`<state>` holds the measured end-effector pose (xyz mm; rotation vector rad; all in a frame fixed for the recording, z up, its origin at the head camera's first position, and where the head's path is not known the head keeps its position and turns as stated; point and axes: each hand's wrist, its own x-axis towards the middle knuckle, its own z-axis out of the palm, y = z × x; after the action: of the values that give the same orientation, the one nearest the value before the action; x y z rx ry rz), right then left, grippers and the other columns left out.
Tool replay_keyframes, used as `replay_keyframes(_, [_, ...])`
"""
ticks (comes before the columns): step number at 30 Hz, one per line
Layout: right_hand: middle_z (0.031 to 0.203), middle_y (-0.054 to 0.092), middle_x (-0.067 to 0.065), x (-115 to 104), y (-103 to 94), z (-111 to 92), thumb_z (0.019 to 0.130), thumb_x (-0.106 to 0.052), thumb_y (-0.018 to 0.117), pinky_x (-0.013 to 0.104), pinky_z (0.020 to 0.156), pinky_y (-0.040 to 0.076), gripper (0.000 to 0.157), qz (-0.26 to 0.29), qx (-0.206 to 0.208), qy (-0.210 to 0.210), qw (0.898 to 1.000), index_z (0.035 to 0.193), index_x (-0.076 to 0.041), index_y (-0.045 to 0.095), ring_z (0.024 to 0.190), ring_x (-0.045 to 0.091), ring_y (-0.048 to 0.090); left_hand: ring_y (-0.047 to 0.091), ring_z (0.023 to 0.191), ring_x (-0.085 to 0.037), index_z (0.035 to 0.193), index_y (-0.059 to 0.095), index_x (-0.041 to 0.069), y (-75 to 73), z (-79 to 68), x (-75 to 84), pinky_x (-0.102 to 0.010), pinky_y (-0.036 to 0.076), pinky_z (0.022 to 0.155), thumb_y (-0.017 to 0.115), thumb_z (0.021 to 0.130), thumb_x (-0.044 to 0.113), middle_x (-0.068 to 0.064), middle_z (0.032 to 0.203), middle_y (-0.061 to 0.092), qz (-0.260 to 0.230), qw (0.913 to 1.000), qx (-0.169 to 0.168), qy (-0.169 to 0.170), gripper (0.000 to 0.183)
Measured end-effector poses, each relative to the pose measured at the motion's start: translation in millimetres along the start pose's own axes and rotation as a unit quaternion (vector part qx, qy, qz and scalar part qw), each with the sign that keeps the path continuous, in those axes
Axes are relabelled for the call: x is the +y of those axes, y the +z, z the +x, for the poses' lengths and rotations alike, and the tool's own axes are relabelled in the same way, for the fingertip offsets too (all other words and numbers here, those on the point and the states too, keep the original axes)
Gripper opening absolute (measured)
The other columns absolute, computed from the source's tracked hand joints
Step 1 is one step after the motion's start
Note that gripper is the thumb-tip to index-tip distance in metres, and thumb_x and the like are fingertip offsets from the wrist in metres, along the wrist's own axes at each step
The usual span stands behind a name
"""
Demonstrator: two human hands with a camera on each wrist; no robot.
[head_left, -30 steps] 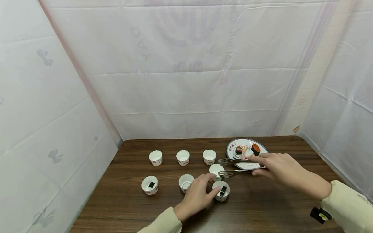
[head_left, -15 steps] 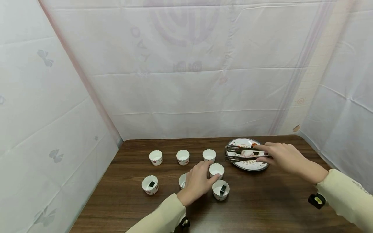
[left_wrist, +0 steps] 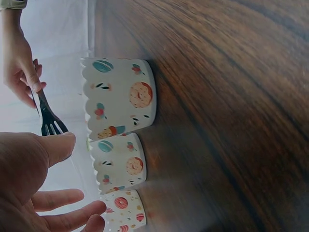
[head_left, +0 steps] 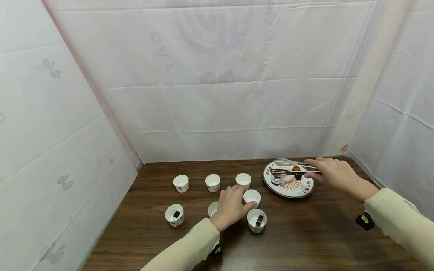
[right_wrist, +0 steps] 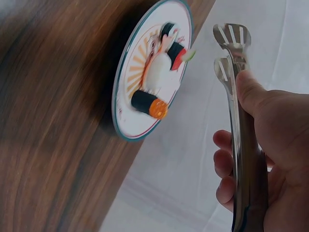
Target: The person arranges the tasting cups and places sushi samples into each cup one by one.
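My right hand (head_left: 333,177) holds metal serving tongs (right_wrist: 241,111), their two slotted ends apart over the patterned plate (right_wrist: 123,126). On the plate lie an orange-topped sushi roll (right_wrist: 148,104), a red-topped sushi piece (right_wrist: 177,55) and a small dark-banded piece (right_wrist: 168,30). No food shows between the tong ends. My left hand (head_left: 232,207) is beside a white paper baking cup (head_left: 252,196), thumb and forefinger at its near side with fingers loosely spread. Just in front, another baking cup (head_left: 256,225) has a dark-wrapped piece inside.
Three paper cups stand in the back row, among them a left cup (head_left: 181,185) and a middle cup (head_left: 213,184). A front left cup (head_left: 174,217) holds a dark piece. One cup (head_left: 212,209) is partly hidden behind my left hand. A white cloth (head_left: 210,113) hangs behind the table.
My right hand has carried the tongs from near the cups up and right over the plate. My left hand has shifted from the front right cup to the one behind it.
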<state>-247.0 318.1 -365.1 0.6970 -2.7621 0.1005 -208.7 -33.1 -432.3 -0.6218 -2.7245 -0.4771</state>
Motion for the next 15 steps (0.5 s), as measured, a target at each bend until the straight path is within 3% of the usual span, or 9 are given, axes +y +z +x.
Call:
replay_keyframes(4, [0.116,0.072,0.021,9.6,4.4,-1.0,0.095,-0.039,0.074,0.037,0.047,0.045,0.050,-0.010,-0.012,0.027,0.999,0.132,-0.005,0.067,0.084,0.034,0.072,0.068,0.094,-0.031,0.129,0.072,0.015,3.3,1.5,-1.9,-0.042,0.048,0.073,0.080,0.088,0.046,-0.006,0.117,0.074,0.004,0.9999,-0.015,-0.005,0.052])
replay_keyframes(9, [0.111,0.072,0.024,19.7,9.0,-3.3,0.094,-0.039,0.074,0.046,0.049,0.049,0.052,-0.018,-0.027,0.049,0.998,0.131,-0.002,0.066,0.083,0.038,0.070,0.067,0.096,-0.031,0.132,0.071,0.017,5.8,3.8,-2.5,-0.042,0.047,0.075,0.079,0.089,0.046,-0.005,0.122,0.073,0.007,0.9994,-0.031,-0.011,0.053])
replay_keyframes(15, [0.110,0.072,0.024,26.7,13.6,-7.5,0.094,-0.039,0.074,0.048,0.051,0.050,0.052,-0.014,-0.046,0.068,0.997,0.129,0.000,0.066,0.085,0.040,0.070,0.066,0.096,-0.031,0.134,0.070,0.019,7.2,4.4,-2.0,-0.040,0.046,0.074,0.081,0.087,0.047,-0.005,0.123,0.072,0.013,0.9993,-0.034,-0.006,0.055])
